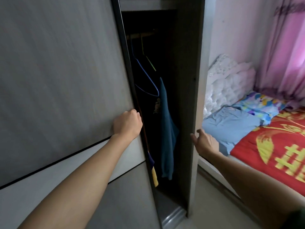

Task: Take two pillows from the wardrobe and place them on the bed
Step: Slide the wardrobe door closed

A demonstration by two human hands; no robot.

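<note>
The left hand (127, 123) has its grip curled round the sliding door (62, 83) edge to widen the wardrobe (189, 80) gap, the right hand (203, 142) open at 3 o'clock beside the frame; no pillows show inside, the bed (270, 146) further right.

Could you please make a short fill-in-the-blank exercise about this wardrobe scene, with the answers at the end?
1. The left hand grips the edge of the sliding ____ of the wardrobe.
2. The right hand is open beside the wardrobe's side panel and holds ____.
3. A teal garment hangs inside, below a ____ hanger with an empty loop.
4. The bed stands to the ____ of the wardrobe.

Answers: door; nothing; blue; right
</note>
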